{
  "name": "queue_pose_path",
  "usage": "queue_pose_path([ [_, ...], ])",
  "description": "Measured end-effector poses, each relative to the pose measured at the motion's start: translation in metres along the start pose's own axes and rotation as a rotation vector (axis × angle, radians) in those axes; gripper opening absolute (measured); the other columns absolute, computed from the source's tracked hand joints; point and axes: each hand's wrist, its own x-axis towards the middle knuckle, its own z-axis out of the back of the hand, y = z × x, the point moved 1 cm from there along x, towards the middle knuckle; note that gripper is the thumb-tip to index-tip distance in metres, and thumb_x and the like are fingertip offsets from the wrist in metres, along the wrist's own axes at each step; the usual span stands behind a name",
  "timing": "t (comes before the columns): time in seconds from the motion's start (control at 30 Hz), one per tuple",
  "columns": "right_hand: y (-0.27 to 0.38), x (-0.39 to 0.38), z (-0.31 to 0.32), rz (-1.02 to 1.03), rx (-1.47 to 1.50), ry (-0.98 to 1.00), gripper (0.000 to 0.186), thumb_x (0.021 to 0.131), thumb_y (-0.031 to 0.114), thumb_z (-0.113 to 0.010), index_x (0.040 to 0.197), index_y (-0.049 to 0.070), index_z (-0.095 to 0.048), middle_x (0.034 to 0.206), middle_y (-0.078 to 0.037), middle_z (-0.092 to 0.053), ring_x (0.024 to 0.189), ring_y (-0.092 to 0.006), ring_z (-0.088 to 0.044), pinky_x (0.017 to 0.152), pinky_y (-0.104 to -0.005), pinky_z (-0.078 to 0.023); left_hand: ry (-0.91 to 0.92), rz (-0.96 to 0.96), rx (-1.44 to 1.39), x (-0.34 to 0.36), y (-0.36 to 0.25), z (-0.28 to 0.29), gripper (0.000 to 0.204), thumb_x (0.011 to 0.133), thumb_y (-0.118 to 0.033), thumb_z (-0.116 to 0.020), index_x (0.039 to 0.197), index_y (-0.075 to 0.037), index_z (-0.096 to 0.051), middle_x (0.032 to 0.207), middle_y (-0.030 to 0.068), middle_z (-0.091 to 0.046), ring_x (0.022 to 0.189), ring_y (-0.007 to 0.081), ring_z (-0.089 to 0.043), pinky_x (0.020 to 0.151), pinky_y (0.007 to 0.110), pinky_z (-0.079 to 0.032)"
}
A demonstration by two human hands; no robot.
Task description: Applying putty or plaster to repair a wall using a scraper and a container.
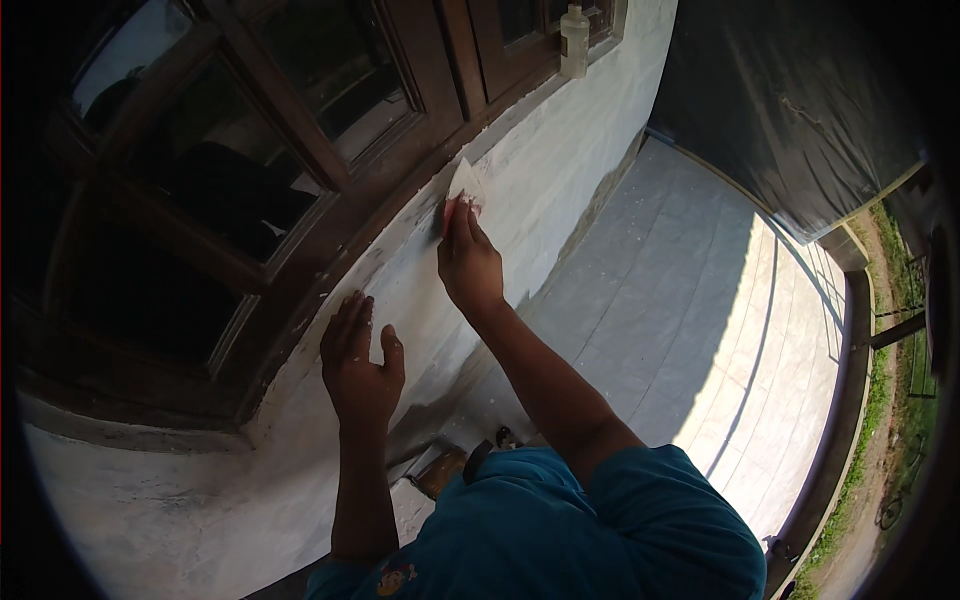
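Note:
My right hand [471,262] reaches up to the white wall [520,190] just below the window frame. Its fingers close on a thin, pale, pointed piece [465,181] with a reddish edge, held close against the wall. Whether it is folded sandpaper or a scraper I cannot tell. Lower and to the left, my left hand [362,365] lies flat on the same wall with its thumb spread away, holding nothing. White dust or specks dot its fingers. Dark smudges mark the wall between the two hands.
Dark wooden windows [290,130] with glass panes run along the upper left. A clear bottle [574,42] stands on the far ledge. Pale floor tiles [640,310] stretch right to a low border [860,330]. A dark sheet [790,100] hangs at the far end.

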Motion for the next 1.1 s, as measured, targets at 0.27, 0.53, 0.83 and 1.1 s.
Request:
queue_pose_path([
  [0.27, -0.012, -0.045, 0.031, 0.008, 0.057, -0.025, 0.042, 0.090, 0.004, -0.051, 0.132, 0.001, -0.051, 0.110, -0.020, -0.066, 0.092, -0.0324, -0.068, 0.076, -0.0365, -0.057, 0.002, 0.001, 0.002, -0.003, 0.008, 0.004, 0.037, 0.086, -0.015, -0.061, 0.119, -0.001, -0.062, 0.129, 0.0144, -0.059, 0.122, 0.0300, -0.053, 0.106, 0.041, -0.038],
  [0.53, 0.007, -0.035, -0.006, 0.032, 0.032, 0.005, 0.053, 0.086, 0.006, -0.055, 0.137, -0.001, -0.043, 0.122, -0.025, -0.059, 0.104, -0.0358, -0.063, 0.082, -0.0383, -0.056, -0.021, -0.032, 0.007, -0.004, 0.009, -0.004, 0.038, 0.084, -0.014, -0.061, 0.120, -0.001, -0.062, 0.129, 0.0139, -0.059, 0.120, 0.0296, -0.054, 0.107, 0.042, -0.038],
  [0.83, -0.005, 0.001, 0.060, -0.066, -0.016, -0.080, 0.039, 0.086, 0.003, -0.053, 0.124, 0.008, -0.058, 0.106, -0.010, -0.069, 0.096, -0.0317, -0.066, 0.077, -0.0395, -0.055, -0.017, -0.030, 0.007, -0.002, 0.004, 0.002, 0.038, 0.084, -0.013, -0.061, 0.120, 0.000, -0.062, 0.128, 0.0136, -0.060, 0.120, 0.0288, -0.055, 0.107, 0.042, -0.038],
  [1.1, 0.018, 0.071, 0.086, 0.415, -0.337, -0.050, 0.011, 0.079, 0.007, -0.063, 0.085, 0.014, -0.069, 0.087, -0.002, -0.070, 0.082, -0.0238, -0.064, 0.079, -0.0359, -0.048, -0.054, -0.050, -0.010, -0.001, 0.007, -0.002, 0.037, 0.083, -0.011, -0.061, 0.119, -0.002, -0.063, 0.127, 0.0133, -0.060, 0.119, 0.0285, -0.056, 0.106, 0.040, -0.039],
])
